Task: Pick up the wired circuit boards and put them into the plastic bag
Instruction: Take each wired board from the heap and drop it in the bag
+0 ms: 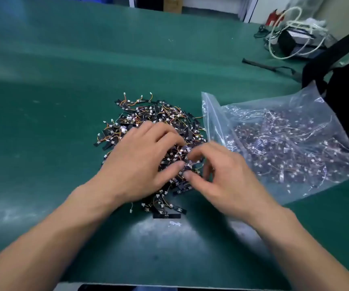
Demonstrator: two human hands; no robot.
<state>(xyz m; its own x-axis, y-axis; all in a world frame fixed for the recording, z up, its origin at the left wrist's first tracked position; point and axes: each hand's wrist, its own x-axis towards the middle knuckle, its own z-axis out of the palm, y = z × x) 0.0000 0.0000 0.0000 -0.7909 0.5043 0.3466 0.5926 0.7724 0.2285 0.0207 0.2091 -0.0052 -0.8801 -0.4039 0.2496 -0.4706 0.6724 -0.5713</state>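
Nearest the camera, both forearms reach over the green bench (43,106) into the heap of wired circuit boards (154,114). The left hand (140,162) lies on top of the heap with its fingers curled down into it, its grip closed on a clump. The right hand (222,175), slightly blurred, meets it from the other side, thumb and fingers pinching the same tangle. Nothing looks lifted clear of the heap yet.

Just right of the heap, touching its edge, lies the clear plastic zip bag (209,114), mouth toward the hands and already holding a thick layer of boards. By my estimate, more than half the job is done. A sizeable loose heap on the bench remains to be moved, probably several handfuls.

Farther back right sit a black strap (270,67) and coiled white cable (291,28).
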